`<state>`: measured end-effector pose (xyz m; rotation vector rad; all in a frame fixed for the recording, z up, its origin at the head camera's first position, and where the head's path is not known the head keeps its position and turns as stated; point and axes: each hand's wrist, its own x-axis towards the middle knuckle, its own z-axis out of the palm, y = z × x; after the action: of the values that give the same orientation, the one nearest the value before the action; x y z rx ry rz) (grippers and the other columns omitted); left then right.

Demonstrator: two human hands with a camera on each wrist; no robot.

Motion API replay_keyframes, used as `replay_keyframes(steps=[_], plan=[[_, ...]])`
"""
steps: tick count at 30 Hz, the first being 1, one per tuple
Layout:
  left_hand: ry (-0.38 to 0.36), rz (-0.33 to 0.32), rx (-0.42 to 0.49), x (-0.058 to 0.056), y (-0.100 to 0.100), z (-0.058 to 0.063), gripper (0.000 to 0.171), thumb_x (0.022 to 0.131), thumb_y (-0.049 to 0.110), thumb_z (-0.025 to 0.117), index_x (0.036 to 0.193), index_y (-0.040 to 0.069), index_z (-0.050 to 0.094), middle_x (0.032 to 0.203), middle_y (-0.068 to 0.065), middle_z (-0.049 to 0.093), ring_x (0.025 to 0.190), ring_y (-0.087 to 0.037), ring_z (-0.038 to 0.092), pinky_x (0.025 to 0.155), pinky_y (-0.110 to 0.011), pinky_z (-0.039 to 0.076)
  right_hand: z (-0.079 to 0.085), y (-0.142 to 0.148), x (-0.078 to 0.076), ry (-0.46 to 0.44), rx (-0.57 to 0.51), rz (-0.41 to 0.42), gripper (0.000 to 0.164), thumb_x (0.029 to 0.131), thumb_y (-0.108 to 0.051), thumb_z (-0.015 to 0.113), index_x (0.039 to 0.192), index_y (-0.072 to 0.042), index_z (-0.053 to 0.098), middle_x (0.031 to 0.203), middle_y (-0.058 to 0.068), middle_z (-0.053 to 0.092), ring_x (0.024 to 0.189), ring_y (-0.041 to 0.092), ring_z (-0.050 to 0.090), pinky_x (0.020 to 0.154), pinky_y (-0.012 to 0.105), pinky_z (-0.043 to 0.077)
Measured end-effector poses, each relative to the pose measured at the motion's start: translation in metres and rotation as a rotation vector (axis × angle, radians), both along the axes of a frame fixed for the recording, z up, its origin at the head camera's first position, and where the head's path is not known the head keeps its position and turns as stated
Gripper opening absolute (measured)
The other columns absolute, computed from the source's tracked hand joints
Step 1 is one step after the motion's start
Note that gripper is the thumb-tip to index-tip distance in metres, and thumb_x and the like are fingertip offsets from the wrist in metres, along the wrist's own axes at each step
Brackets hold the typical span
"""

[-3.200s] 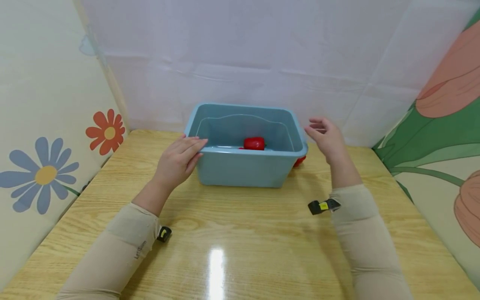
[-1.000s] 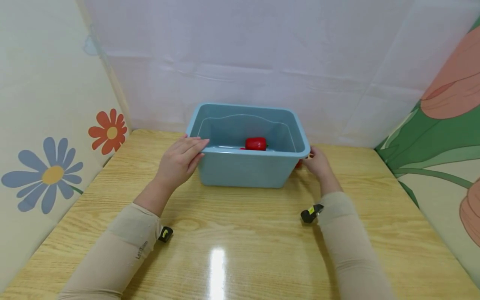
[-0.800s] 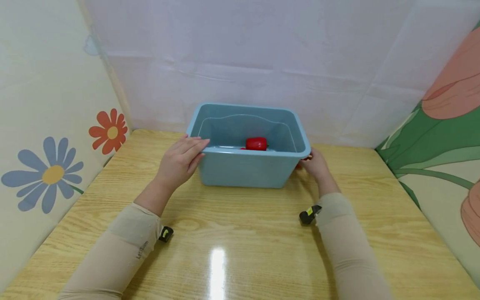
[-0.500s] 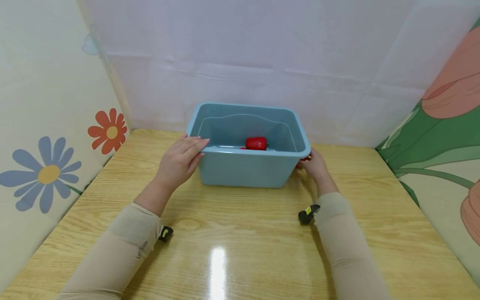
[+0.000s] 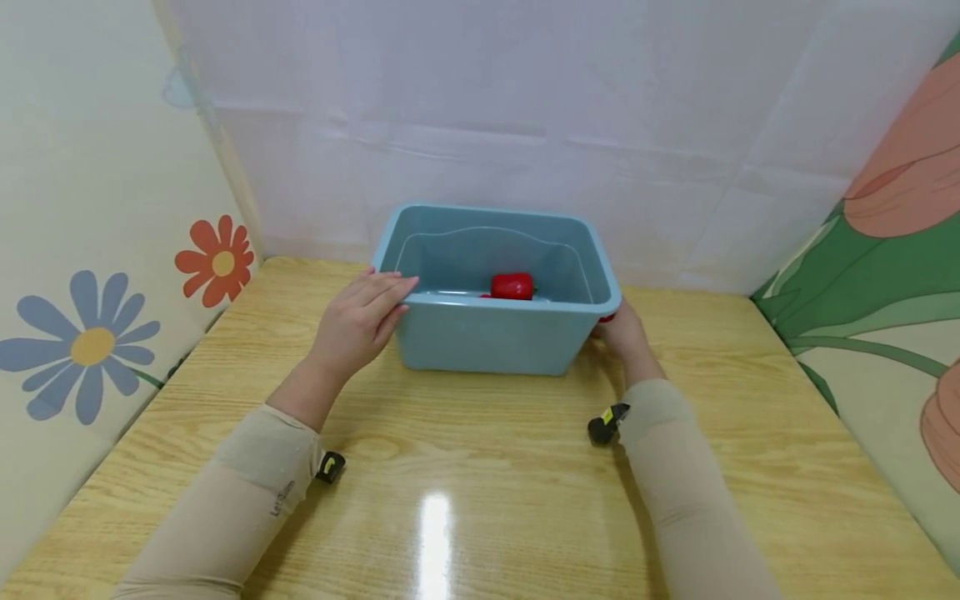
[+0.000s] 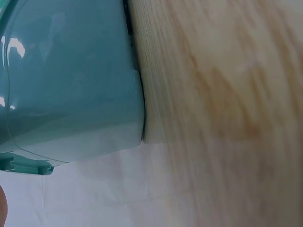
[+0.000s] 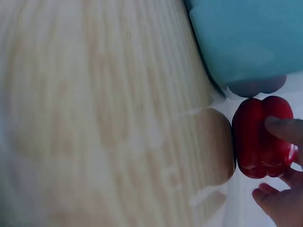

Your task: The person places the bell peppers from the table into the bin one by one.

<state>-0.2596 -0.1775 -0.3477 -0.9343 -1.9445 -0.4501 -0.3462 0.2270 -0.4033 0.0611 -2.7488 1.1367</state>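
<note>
My left hand point(image 5: 360, 321) rests on the front left corner of a blue plastic bin point(image 5: 480, 337), its fingers laid straight across the rim. Beside the bin's right wall, my right hand point(image 5: 626, 333) holds a red bell pepper point(image 7: 255, 137) low at the table. In the right wrist view the thumb point(image 7: 284, 128) presses on the pepper's near side, and other fingers point(image 7: 277, 201) reach around its far side. The head view shows only a sliver of that pepper under the rim. Another red bell pepper point(image 5: 512, 287) lies inside the bin, next to a mostly hidden red thing.
The bin stands near the back of a wood-grain table point(image 5: 480, 467), close to a white sheet wall point(image 5: 480, 100). Panels with printed flowers point(image 5: 92, 347) flank the table on both sides. A black wrist camera point(image 5: 607, 423) juts from the right sleeve.
My right hand has come down from above and right of the bin to its right side and taken hold of the pepper there. The left hand and the bin stay put.
</note>
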Motion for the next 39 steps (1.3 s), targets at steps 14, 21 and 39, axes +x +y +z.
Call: replay_keyframes(steps=[14, 21, 39], plan=[[-0.002, -0.005, 0.001, -0.001, 0.001, 0.0, 0.04, 0.079, 0.005, 0.068, 0.119, 0.002, 0.06, 0.112, -0.013, 0.063, 0.106, -0.03, 0.057, 0.1, -0.048, 0.037, 0.001, -0.005, 0.0, 0.057, 0.064, -0.076, 0.051, 0.075, -0.012, 0.064, 0.123, 0.0, 0.051, 0.121, 0.022, 0.054, 0.114, 0.036, 0.049, 0.099, 0.044, 0.038], [-0.014, -0.001, 0.004, 0.0, 0.001, 0.0, 0.037, 0.082, 0.008, 0.065, 0.118, 0.003, 0.061, 0.112, -0.012, 0.063, 0.107, -0.028, 0.057, 0.101, -0.047, 0.037, 0.001, -0.002, 0.005, 0.062, 0.028, -0.087, 0.051, 0.073, -0.012, 0.067, 0.121, 0.0, 0.052, 0.12, 0.021, 0.056, 0.113, 0.036, 0.049, 0.097, 0.045, 0.039], [-0.006, -0.005, 0.006, 0.0, 0.0, 0.0, 0.035, 0.086, 0.012, 0.062, 0.12, 0.004, 0.06, 0.112, -0.012, 0.063, 0.107, -0.029, 0.057, 0.101, -0.047, 0.037, 0.009, 0.016, 0.013, -0.08, 0.049, 0.019, 0.06, 0.077, -0.024, 0.073, 0.127, -0.003, 0.048, 0.126, 0.021, 0.05, 0.116, 0.036, 0.045, 0.098, 0.048, 0.039]])
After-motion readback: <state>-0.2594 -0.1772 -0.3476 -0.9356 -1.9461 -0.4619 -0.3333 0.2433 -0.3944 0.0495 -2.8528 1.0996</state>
